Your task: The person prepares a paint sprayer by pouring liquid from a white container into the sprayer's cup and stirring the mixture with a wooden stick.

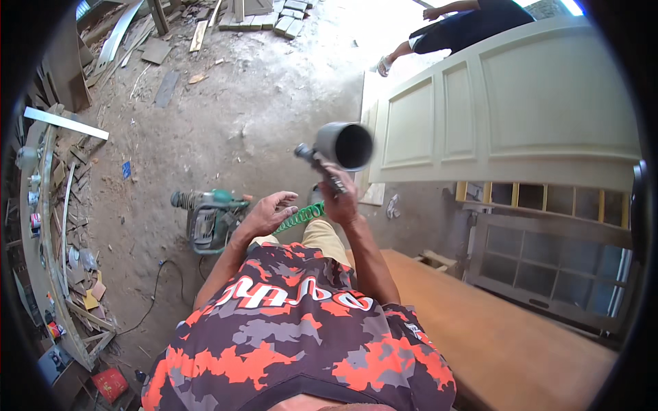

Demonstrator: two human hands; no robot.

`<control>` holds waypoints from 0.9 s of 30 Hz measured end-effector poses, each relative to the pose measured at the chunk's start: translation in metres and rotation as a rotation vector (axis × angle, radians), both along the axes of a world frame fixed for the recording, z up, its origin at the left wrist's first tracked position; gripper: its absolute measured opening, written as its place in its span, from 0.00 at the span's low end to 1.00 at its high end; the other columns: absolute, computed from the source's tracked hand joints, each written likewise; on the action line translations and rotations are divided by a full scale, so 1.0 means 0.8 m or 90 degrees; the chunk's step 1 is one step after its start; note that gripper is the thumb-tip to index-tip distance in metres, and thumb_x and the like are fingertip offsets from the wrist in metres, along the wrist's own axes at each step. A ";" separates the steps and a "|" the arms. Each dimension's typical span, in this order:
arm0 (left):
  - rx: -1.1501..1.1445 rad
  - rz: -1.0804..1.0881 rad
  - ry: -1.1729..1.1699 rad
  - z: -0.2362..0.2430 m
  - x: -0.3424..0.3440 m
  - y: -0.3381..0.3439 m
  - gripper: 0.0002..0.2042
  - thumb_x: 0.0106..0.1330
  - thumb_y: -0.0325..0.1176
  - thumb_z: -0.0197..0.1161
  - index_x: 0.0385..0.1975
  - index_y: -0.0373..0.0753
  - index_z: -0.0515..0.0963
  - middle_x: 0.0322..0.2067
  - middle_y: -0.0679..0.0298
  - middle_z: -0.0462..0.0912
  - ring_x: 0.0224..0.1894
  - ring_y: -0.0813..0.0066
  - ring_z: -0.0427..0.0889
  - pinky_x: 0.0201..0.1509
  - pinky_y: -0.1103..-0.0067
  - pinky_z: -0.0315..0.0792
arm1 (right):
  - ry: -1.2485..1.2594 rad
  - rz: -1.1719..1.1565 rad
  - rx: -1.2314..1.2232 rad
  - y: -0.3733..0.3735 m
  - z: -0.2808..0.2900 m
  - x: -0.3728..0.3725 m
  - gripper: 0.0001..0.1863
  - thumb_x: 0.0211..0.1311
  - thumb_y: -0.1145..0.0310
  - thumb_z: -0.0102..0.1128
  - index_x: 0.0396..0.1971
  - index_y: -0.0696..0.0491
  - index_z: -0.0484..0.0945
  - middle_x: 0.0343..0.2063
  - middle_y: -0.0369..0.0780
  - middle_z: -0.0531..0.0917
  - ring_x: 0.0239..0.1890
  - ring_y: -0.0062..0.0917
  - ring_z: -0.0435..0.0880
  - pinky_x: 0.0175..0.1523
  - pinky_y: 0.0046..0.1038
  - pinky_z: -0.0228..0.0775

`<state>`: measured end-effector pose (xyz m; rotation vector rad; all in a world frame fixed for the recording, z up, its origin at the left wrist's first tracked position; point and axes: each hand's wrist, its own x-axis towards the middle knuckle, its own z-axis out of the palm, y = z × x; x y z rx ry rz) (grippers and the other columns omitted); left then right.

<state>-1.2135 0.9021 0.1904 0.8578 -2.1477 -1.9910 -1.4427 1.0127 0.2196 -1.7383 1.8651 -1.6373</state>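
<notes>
My right hand (343, 202) is wrapped round the handle of a spray gun (314, 159). Its dark grey cylindrical cup (334, 142) is tilted so that its round dark opening shows. A green coiled air hose (301, 216) runs below the gun, between my two hands. My left hand (271, 212) hovers beside the hose with loosely bent fingers and holds nothing. Ahead and to the right stands a pale cream panelled door (473, 109), apart from the gun.
A green and grey power machine (214, 222) stands on the floor at my left, near a black cord (159, 281). An orange-brown board (507, 329) lies at my right, before a glazed door frame (541, 257). Wood scraps (82, 274) line the left side. Another person (473, 27) is beyond the door.
</notes>
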 end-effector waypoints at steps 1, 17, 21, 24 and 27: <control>0.025 0.003 -0.035 0.036 0.003 0.014 0.23 0.78 0.39 0.69 0.67 0.32 0.77 0.59 0.49 0.87 0.61 0.60 0.87 0.68 0.67 0.79 | -0.026 0.031 0.098 0.015 0.028 0.009 0.17 0.68 0.76 0.70 0.55 0.59 0.81 0.46 0.51 0.86 0.43 0.50 0.89 0.49 0.45 0.81; 0.039 0.420 -0.111 0.002 -0.012 -0.138 0.22 0.78 0.42 0.69 0.63 0.33 0.80 0.57 0.54 0.89 0.57 0.65 0.89 0.63 0.69 0.80 | 0.123 0.290 0.241 -0.333 0.061 -0.222 0.17 0.71 0.74 0.65 0.57 0.57 0.85 0.53 0.48 0.89 0.52 0.46 0.89 0.56 0.42 0.80; 0.119 0.597 -0.017 -0.044 -0.004 -0.212 0.20 0.77 0.34 0.70 0.64 0.32 0.79 0.55 0.53 0.88 0.61 0.63 0.87 0.70 0.68 0.78 | 0.123 0.438 0.102 -0.500 0.077 -0.167 0.16 0.72 0.75 0.62 0.57 0.57 0.84 0.50 0.47 0.89 0.45 0.45 0.90 0.49 0.38 0.81; 0.072 0.670 0.052 -0.027 -0.031 -0.293 0.25 0.77 0.30 0.69 0.70 0.34 0.71 0.60 0.52 0.85 0.65 0.62 0.84 0.73 0.65 0.77 | 0.108 0.458 0.266 -0.608 0.088 -0.111 0.15 0.71 0.77 0.61 0.56 0.57 0.83 0.48 0.48 0.88 0.46 0.45 0.90 0.49 0.39 0.81; -0.050 0.759 0.119 0.078 -0.027 -0.417 0.37 0.77 0.32 0.70 0.80 0.39 0.56 0.67 0.48 0.78 0.69 0.60 0.80 0.73 0.64 0.76 | 0.156 0.567 0.126 -0.700 0.103 -0.038 0.15 0.70 0.77 0.63 0.56 0.57 0.82 0.49 0.49 0.87 0.47 0.47 0.90 0.49 0.42 0.81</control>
